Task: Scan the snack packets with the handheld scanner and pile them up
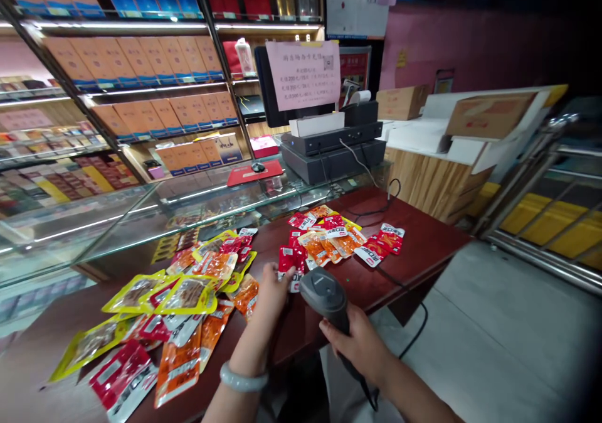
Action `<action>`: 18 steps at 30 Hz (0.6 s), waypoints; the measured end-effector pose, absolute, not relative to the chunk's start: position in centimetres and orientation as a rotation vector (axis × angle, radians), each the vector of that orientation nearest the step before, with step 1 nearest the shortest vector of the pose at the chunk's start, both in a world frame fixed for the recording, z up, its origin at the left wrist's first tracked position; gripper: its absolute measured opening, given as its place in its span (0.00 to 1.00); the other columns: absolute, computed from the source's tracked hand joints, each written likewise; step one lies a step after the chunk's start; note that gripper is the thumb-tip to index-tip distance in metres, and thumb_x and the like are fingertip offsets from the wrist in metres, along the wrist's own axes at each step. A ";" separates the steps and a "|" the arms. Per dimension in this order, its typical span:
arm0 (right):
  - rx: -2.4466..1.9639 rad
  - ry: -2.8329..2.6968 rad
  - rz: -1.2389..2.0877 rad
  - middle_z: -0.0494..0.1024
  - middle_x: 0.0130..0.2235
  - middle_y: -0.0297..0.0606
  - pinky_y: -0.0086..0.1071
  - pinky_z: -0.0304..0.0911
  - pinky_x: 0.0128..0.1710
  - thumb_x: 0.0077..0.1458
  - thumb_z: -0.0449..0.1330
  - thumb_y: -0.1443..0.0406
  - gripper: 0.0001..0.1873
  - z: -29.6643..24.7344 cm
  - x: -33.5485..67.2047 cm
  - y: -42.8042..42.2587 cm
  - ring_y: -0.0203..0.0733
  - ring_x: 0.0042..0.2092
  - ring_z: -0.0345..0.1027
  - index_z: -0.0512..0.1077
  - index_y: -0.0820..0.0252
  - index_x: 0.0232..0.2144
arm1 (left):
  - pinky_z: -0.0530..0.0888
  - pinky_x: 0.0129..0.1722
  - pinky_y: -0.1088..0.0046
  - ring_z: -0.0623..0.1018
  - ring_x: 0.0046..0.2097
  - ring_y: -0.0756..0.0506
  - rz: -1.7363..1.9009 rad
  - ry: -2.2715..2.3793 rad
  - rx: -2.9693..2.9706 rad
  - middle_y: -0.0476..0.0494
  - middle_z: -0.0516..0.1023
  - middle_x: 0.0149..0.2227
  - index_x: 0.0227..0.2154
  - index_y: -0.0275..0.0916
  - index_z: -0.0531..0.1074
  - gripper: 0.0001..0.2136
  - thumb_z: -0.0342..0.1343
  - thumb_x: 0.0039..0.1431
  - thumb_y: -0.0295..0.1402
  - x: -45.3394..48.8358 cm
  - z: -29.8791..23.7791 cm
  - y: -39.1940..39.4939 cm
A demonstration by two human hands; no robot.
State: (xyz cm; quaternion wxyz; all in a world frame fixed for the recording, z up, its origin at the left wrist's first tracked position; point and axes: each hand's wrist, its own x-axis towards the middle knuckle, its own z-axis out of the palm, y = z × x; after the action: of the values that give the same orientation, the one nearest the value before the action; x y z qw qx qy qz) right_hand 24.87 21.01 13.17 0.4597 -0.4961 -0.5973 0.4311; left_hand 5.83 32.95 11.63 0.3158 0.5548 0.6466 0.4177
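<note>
My right hand (pixel 360 341) is wrapped round the handle of a dark grey barcode scanner (pixel 324 294), its head tilted towards the table. Just left of the scanner, my left hand (pixel 275 291) pinches a small red snack packet (pixel 291 260), which carries a white barcode label. To the left lies a large loose pile of yellow, orange and red snack packets (pixel 188 294). Behind the held packet is a smaller heap of orange and red packets (pixel 329 241). A few red and white packets (pixel 376 250) lie apart at the right.
The dark red table (pixel 423 247) meets a glass display counter (pixel 202 203). On the counter stand a monitor (pixel 263 90) bearing a pink notice and a black cash drawer (pixel 329 162). A cable (pixel 421 322) hangs past the table's edge. A metal railing (pixel 540 203) stands at the right.
</note>
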 end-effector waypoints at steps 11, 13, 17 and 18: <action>-1.305 -1.421 0.967 0.84 0.33 0.42 0.41 0.73 0.42 0.54 0.61 0.57 0.14 12.3 26.7 21.3 0.51 0.36 0.78 0.75 0.60 0.37 | 0.81 0.42 0.66 0.82 0.44 0.46 1.138 1.201 1.234 0.30 0.74 0.59 0.57 0.41 0.61 0.29 0.66 0.55 0.34 12.6 13.4 37.2; -1.287 -1.433 0.968 0.83 0.33 0.41 0.40 0.73 0.42 0.54 0.61 0.57 0.12 12.5 26.7 21.3 0.51 0.36 0.77 0.75 0.58 0.36 | 0.80 0.48 0.61 0.82 0.49 0.42 1.131 1.292 1.403 0.29 0.74 0.60 0.57 0.39 0.65 0.27 0.65 0.56 0.35 10.7 12.8 35.7; -1.267 -1.443 1.062 0.76 0.24 0.33 0.35 0.70 0.30 0.56 0.62 0.55 0.10 12.3 26.2 21.2 0.44 0.27 0.72 0.71 0.55 0.31 | 0.72 0.62 0.49 0.76 0.61 0.34 1.034 1.634 1.933 0.29 0.76 0.60 0.58 0.38 0.70 0.23 0.60 0.61 0.36 5.0 12.2 30.1; -1.262 -1.440 1.110 0.73 0.21 0.30 0.33 0.68 0.27 0.56 0.62 0.55 0.11 12.1 25.9 21.2 0.42 0.23 0.69 0.69 0.54 0.30 | 0.69 0.65 0.47 0.74 0.64 0.33 0.990 1.754 2.044 0.29 0.75 0.62 0.60 0.37 0.70 0.23 0.58 0.63 0.37 3.6 12.2 28.6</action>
State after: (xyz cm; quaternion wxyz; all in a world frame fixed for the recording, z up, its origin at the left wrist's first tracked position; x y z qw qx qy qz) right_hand 25.88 21.20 12.14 0.4475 -0.5100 -0.5817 0.4486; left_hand 3.60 28.60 12.18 0.1354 0.7058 0.6056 0.3416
